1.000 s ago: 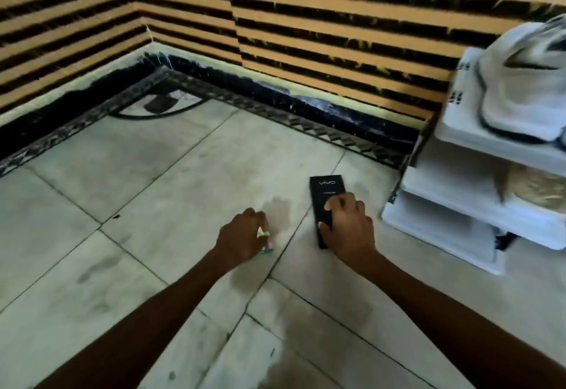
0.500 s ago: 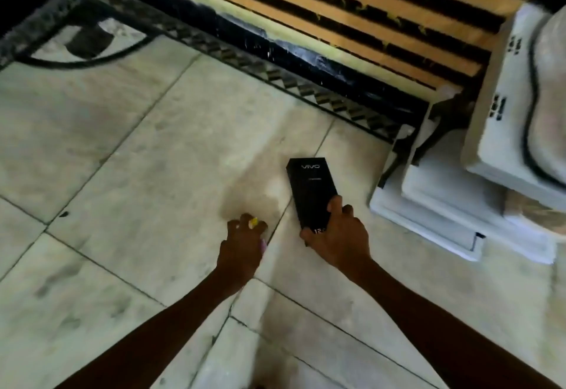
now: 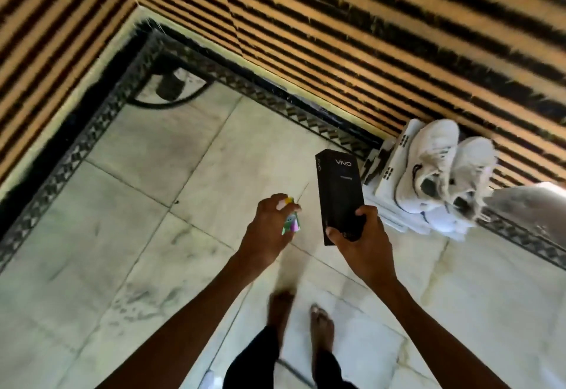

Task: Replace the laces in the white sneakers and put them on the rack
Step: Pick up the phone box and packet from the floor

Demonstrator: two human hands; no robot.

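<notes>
We find the white sneakers side by side on top of the white rack, at two o'clock in the view, against the striped wall; their laces are too blurred to check. At nine o'clock of the rack, the right hand is clamped round the lower end of a black box. The left hand is curled round a small colourful packet. We judge the task nearly done. Both items should be carried away with the box end kept clear of the rack.
</notes>
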